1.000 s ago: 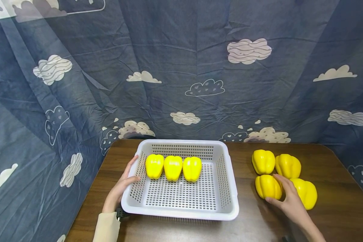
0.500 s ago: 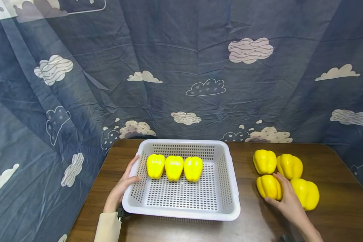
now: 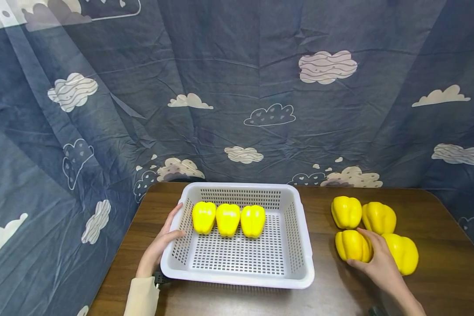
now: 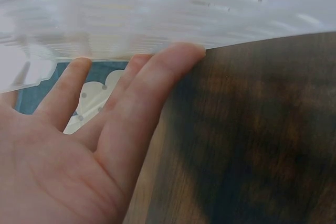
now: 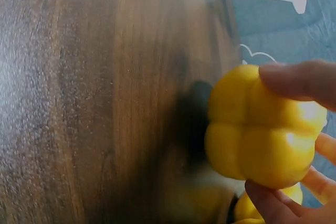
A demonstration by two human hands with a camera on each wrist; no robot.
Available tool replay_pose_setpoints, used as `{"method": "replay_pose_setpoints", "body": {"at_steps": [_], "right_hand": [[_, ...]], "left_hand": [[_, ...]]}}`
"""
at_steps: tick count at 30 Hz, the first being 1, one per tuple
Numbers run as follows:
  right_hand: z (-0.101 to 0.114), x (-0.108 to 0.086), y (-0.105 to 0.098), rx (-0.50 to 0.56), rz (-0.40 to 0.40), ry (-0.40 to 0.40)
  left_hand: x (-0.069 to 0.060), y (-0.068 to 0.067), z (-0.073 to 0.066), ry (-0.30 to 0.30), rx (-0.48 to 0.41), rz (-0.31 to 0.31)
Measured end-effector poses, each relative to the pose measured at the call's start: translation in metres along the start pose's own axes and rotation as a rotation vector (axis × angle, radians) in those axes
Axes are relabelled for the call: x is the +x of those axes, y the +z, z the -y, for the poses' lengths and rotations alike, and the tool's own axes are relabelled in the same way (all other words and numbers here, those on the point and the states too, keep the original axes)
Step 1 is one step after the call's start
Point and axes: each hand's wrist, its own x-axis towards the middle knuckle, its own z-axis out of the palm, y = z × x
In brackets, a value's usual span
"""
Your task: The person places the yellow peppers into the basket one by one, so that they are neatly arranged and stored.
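My right hand (image 3: 379, 260) holds a yellow bell pepper (image 3: 350, 245) at the right of the table, thumb on one side and fingers on the other. The right wrist view shows this pepper's lobed end (image 5: 257, 129) between thumb and fingers. At the left of a white perforated plastic basket (image 3: 237, 284), my left hand (image 3: 158, 248) grips the rim, thumb over it and fingers against the outer wall. In the left wrist view those fingers (image 4: 131, 103) touch the basket wall (image 4: 252, 9). Three yellow bell peppers (image 3: 228, 220) lie in a row inside the basket, toward its back.
Three more yellow bell peppers stand close around the right hand: one behind (image 3: 346, 212), one at the back right (image 3: 379, 218), one at the right (image 3: 403, 254). The brown wooden table (image 3: 324, 289) ends at a dark blue cloud-print curtain (image 3: 221, 66).
Both hands keep their places on the basket and the pepper. The whole head view has shifted very slightly.
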Motion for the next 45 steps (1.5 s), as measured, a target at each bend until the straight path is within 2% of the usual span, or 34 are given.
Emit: {"method": "replay_pose_setpoints", "body": {"at_steps": [14, 23, 29, 37, 45], "right_hand": [[0.012, 0.001, -0.015, 0.010, 0.018, 0.088], [0.025, 0.005, -0.021, 0.024, -0.009, 0.087], [0.037, 0.008, -0.027, 0.026, 0.002, 0.115], [0.050, 0.012, -0.028, 0.069, -0.029, 0.068], [0.065, 0.013, -0.029, 0.100, -0.009, 0.086]], "left_hand": [[0.001, -0.001, 0.001, -0.002, 0.010, -0.003], [0.001, -0.001, 0.001, -0.007, 0.021, -0.008], [0.001, -0.001, 0.001, -0.006, 0.019, -0.006], [0.000, 0.000, 0.001, -0.002, 0.013, -0.002], [-0.001, 0.001, 0.000, -0.001, 0.021, -0.008]]}}
